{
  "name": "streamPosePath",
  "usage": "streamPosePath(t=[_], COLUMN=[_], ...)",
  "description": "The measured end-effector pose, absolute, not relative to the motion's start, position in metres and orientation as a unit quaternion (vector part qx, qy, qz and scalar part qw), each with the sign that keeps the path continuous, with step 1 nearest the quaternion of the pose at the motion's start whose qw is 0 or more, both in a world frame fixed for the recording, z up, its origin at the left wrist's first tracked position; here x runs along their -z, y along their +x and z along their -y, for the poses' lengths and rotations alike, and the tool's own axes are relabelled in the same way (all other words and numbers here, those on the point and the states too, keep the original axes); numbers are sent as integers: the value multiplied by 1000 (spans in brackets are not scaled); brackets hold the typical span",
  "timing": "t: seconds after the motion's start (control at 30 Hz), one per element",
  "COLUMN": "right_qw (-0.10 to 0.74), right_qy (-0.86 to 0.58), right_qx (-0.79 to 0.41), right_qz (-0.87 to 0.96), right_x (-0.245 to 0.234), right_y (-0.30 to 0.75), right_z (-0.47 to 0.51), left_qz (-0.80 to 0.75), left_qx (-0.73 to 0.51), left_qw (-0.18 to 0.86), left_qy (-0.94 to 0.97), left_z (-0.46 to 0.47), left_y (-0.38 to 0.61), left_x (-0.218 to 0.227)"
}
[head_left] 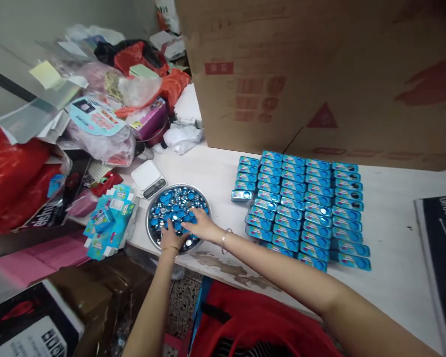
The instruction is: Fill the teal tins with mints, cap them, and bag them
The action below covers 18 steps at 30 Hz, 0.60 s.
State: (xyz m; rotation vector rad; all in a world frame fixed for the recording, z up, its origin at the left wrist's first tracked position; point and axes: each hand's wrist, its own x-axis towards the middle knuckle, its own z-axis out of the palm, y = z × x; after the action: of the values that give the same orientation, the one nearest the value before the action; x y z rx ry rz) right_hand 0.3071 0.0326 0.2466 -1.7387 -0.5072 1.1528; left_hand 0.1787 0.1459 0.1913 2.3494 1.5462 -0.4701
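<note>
A round metal bowl (154, 238) full of small blue and silver pieces (173, 203) sits at the near edge of a white table (394, 238). Both my hands reach into it. My left hand (173, 237) rests on the pieces at the near side, fingers curled down among them. My right hand (200, 224) lies over the pieces to the right, fingers bent and pressed into the pile. What either hand holds is hidden. To the right, several rows of blue flat boxes (301, 208) lie packed together.
A big cardboard carton (319, 74) stands behind the blue boxes. A small white scale (148, 178) sits beside the bowl. Blue folded packets (109, 220), red bags (7, 173) and plastic clutter (104, 99) fill the left. A red bag (252, 322) lies below.
</note>
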Motion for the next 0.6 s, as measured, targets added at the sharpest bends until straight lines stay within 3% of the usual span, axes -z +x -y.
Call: streamPosePath(t=[0.1,0.2,0.43,0.6], right_qw=[380,359,434,456], right_qy=[-767,-800,-800,-807], right_qx=[-488,-461,-410,-356], right_qz=[168,137,50,120], right_x=[-195,-170,-137,-155], right_y=[297,282,296,305], right_z=[-80,-104,-135,-126], left_qz=[-518,-489,-357,-424], left_qx=[202,142,-38,22], left_qw=[147,201,312,284], left_qy=[818,837,880,860], left_z=[-151,-153,-182,-198], left_y=[184,187,201,199], left_x=[-169,-151,-141,-165])
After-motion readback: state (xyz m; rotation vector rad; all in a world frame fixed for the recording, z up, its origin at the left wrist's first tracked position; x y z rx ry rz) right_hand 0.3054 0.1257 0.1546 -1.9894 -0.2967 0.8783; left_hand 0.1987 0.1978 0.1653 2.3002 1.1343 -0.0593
